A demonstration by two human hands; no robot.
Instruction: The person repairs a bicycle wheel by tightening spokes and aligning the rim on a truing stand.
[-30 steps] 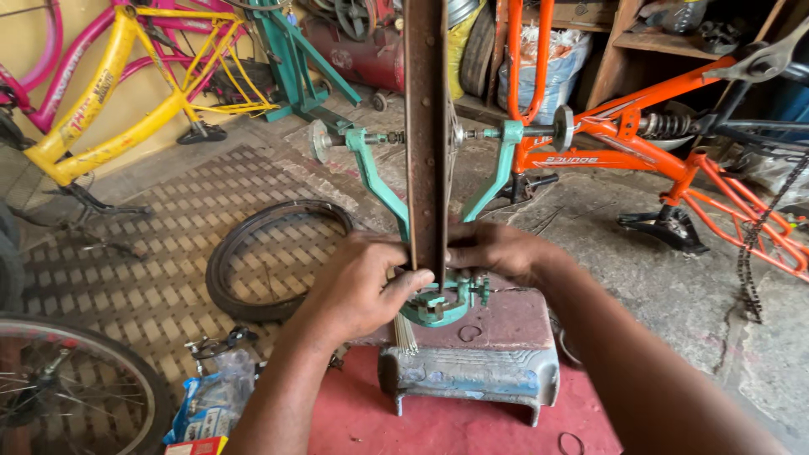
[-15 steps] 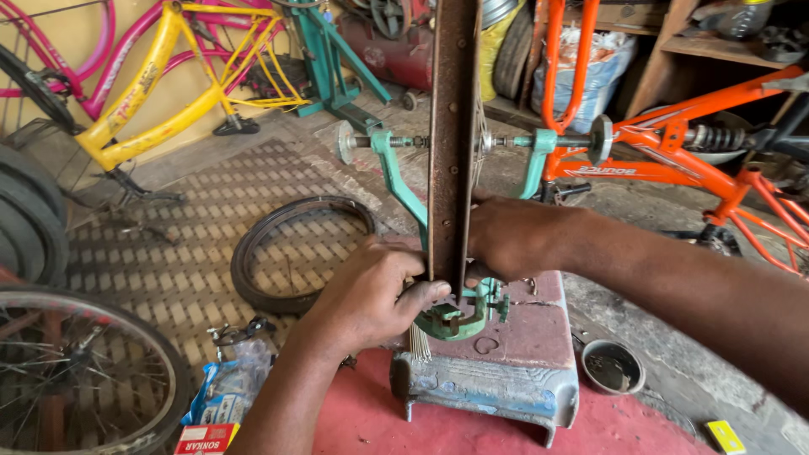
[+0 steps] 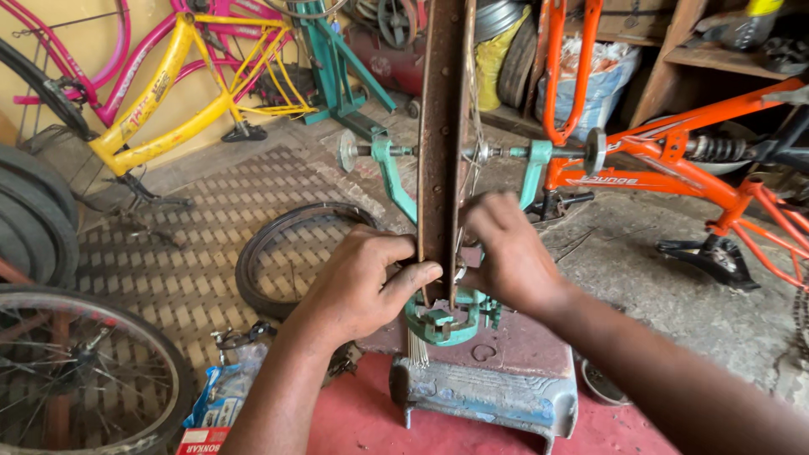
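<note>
1. A rusty rim (image 3: 442,126) stands edge-on in a green stand (image 3: 389,173), rising out of the top of the view; its lower part sits between the stand's two arms.
2. The stand rests on a worn blue-and-red block (image 3: 497,383); a green gauge (image 3: 442,318) sits at the rim's foot.
3. A yellow bike (image 3: 160,109) leans at the far left; an orange bike (image 3: 666,156) stands at the right.
4. A black tyre (image 3: 291,253) lies on the patterned floor (image 3: 168,244).
5. The left hand (image 3: 358,286) presses on the rim's left side, thumb across its edge; the right hand (image 3: 506,253) cups the right side; both hands clasp the rim.
</note>
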